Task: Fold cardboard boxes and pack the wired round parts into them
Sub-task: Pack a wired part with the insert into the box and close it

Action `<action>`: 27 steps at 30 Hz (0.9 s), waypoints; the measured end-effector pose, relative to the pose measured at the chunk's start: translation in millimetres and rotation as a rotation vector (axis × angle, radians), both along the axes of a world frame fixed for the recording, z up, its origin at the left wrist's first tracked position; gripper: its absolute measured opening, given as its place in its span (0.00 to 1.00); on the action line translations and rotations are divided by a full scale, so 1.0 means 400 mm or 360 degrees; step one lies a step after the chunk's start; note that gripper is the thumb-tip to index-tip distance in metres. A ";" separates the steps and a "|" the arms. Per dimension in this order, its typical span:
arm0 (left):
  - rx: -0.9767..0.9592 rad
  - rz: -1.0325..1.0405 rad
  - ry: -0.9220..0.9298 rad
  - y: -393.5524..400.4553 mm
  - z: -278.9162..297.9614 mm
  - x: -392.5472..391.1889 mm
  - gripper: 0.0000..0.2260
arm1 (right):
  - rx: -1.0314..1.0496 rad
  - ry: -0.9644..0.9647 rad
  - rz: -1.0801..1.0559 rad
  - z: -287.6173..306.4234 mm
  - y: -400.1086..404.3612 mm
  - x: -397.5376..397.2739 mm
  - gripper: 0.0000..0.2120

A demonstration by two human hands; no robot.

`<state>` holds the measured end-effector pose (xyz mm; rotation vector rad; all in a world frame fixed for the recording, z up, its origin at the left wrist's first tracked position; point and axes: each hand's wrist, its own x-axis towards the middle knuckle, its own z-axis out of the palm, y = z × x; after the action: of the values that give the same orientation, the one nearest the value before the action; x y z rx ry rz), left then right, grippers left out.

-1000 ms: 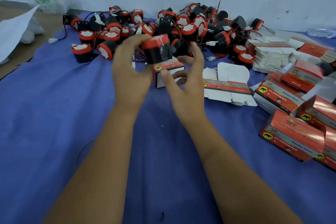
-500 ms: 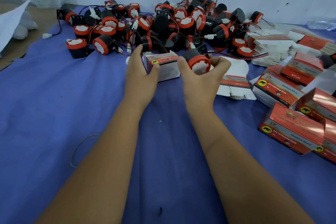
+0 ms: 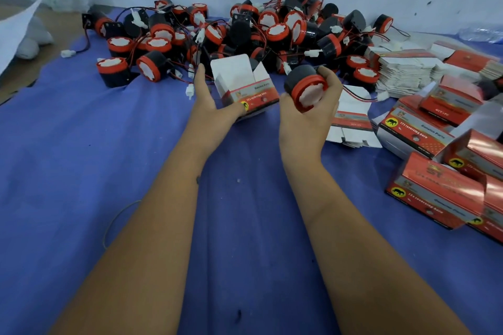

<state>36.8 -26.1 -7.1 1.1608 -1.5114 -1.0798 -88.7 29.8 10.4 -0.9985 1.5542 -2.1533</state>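
Note:
My left hand (image 3: pixel 211 109) grips a small red and white cardboard box (image 3: pixel 246 87) from its left side; the box's top flaps stand open. My right hand (image 3: pixel 313 114) holds a black round part with a red rim (image 3: pixel 306 87) just to the right of the box, red face toward me. Its red and black wire trails right to a white plug (image 3: pixel 382 96). A big pile of the same round parts (image 3: pixel 245 32) with tangled wires lies behind both hands.
Everything lies on a blue cloth (image 3: pixel 81 158). A stack of flat unfolded boxes (image 3: pixel 405 71) sits at the right, with more flat ones (image 3: pixel 351 122) beside my right hand. Several closed red boxes (image 3: pixel 435 190) crowd the right edge. A white wall rises behind the pile.
The box's flaps have come open and my left hand has tilted it upright. My right hand, which took the round part from my left, has turned it and brought it slightly lower.

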 end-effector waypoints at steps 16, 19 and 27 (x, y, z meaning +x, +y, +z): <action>-0.0260 -0.0189 -0.0288 0.019 0.005 -0.001 0.29 | -0.0098 0.1293 -0.0336 0.008 0.023 0.014 0.29; -0.0246 -0.0215 -0.0276 0.023 0.009 0.003 0.23 | 0.0146 0.1451 -0.0256 0.000 0.023 0.031 0.31; -0.0265 -0.0312 -0.0240 0.024 0.014 0.008 0.25 | 0.0490 0.1828 -0.0246 -0.012 0.013 0.003 0.23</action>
<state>40.1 -16.7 -1.6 1.0129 -1.8273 -0.9899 -87.6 34.9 5.7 -2.2344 2.3463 -1.2884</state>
